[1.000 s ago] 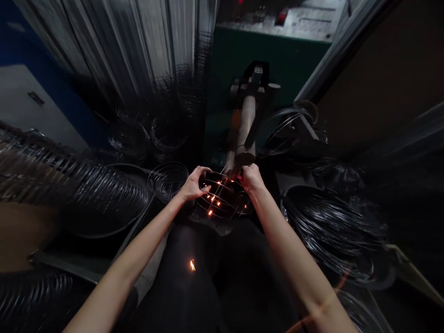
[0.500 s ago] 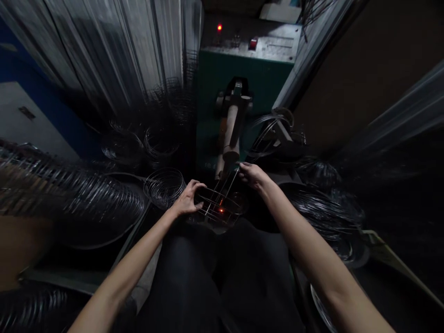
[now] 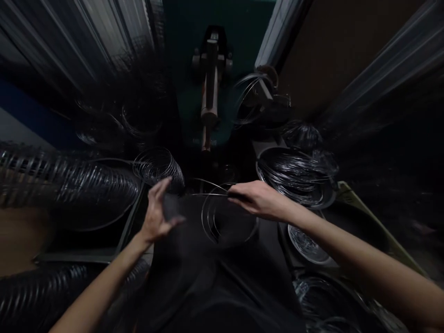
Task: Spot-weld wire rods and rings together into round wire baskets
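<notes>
Right hand [image 3: 258, 202] fingers are pinched around the rim of the round wire frame [image 3: 227, 221], which hangs at centre over the lap. At its 9 o'clock the left hand [image 3: 157, 213] is splayed and empty. Stacked wire rings [image 3: 298, 172] lie at 2 o'clock and the green welding machine [image 3: 210, 88] at 12; its faint lettering is unreadable.

Dark bench [image 3: 86, 240]; wire ring stacks [image 3: 69, 180] lie on left; round pan [image 3: 298, 175] of rings on right.

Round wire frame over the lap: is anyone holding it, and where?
The right hand grips the round silvery wire frame at its upper rim; the left hand is open and holds nothing.
</notes>
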Motion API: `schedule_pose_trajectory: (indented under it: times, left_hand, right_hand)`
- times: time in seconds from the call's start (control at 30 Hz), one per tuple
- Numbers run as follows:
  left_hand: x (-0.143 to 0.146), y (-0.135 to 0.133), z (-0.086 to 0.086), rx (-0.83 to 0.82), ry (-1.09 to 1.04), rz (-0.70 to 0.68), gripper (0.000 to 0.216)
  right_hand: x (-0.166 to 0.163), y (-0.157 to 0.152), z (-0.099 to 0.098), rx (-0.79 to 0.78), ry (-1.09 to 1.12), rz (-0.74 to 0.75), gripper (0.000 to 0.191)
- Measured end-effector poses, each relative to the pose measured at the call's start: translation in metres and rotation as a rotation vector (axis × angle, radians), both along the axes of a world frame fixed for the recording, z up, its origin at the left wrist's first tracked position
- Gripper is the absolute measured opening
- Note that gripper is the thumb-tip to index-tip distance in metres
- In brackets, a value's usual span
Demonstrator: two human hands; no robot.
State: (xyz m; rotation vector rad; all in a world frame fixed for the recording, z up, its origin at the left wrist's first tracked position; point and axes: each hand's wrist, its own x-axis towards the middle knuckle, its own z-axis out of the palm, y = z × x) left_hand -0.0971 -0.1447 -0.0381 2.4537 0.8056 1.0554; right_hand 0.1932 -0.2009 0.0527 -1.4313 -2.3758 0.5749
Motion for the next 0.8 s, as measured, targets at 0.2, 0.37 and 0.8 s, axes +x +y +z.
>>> schedule_pose_trajectory:
  times: [0.2,0.37,0.8]
  left_hand:
    - [0.028,-0.01,0.05,-0.95,-0.207,-0.132,0.039]
    - [0.093,-0.051,0.054,-1.469,-0.452,-0.363,0.045]
    - [0.129,-0.001,0.008,-1.444,-0.646,-0.155,0.039]
  right_hand:
    - [0.017,0.029,-0.025,0.211,0.101,-0.202,0.018]
    - [0.004,0.071,-0.08,0.151,0.262,-0.416,0.019]
    - [0.012,0.09,-0.083,0.073,-0.101,-0.263,0.044]
